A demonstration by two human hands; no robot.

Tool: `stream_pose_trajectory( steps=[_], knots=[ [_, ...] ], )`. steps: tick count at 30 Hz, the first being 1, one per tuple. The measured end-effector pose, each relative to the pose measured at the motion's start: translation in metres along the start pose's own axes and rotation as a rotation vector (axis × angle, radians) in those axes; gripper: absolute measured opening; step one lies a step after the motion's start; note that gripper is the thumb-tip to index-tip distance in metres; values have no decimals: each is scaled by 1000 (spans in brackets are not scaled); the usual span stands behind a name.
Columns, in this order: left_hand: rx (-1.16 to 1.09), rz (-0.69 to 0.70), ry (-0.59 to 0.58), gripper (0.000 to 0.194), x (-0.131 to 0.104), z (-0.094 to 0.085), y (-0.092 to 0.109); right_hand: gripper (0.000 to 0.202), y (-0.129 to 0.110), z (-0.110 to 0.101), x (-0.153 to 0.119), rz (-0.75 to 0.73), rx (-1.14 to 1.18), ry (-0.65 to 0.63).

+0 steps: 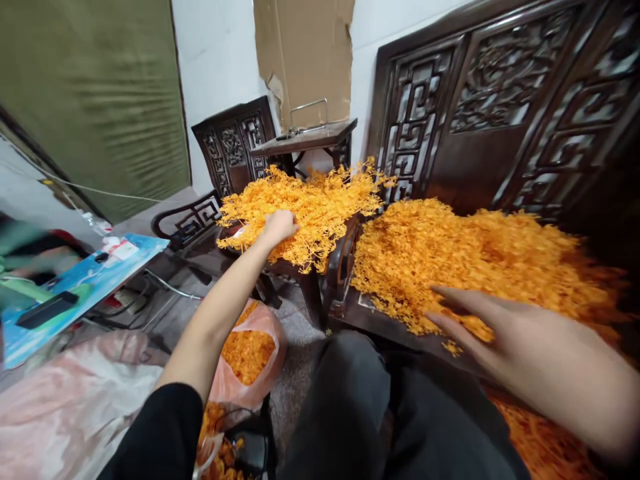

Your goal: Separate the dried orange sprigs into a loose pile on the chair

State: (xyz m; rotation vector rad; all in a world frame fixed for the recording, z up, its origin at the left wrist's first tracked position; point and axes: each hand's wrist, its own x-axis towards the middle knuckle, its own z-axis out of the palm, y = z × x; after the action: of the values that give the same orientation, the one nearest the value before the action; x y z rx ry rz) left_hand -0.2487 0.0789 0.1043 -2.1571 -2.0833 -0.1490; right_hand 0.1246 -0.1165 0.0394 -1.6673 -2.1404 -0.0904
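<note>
My left hand [281, 227] reaches into a heap of orange artificial sprigs [325, 203] on a small dark table; its fingers are curled in among the sprigs, and what they grip is too small to make out. On the right, my right hand [480, 320] is by the front edge of a larger orange pile [440, 253] on a dark wooden bench. Its thumb and fingers are apart, with loose orange pieces between and beyond them.
A pink bag [273, 333] of orange pieces stands on the floor, near a pale plastic bag [90, 407]. At left, a blue table [115, 267] holds a phone, with a blurred person beside it. Carved chairs and a side table [310, 139] stand behind.
</note>
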Motion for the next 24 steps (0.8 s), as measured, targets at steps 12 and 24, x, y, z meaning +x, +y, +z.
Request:
stream_pose_trajectory(
  steps=[12,24],
  knots=[
    [-873,65,497,18,28,-44,34,39,-104,37,223,-294,143,66],
    [-1288,150,343,21,16,-68,53,25,-117,54,271,-107,655,213]
  ],
)
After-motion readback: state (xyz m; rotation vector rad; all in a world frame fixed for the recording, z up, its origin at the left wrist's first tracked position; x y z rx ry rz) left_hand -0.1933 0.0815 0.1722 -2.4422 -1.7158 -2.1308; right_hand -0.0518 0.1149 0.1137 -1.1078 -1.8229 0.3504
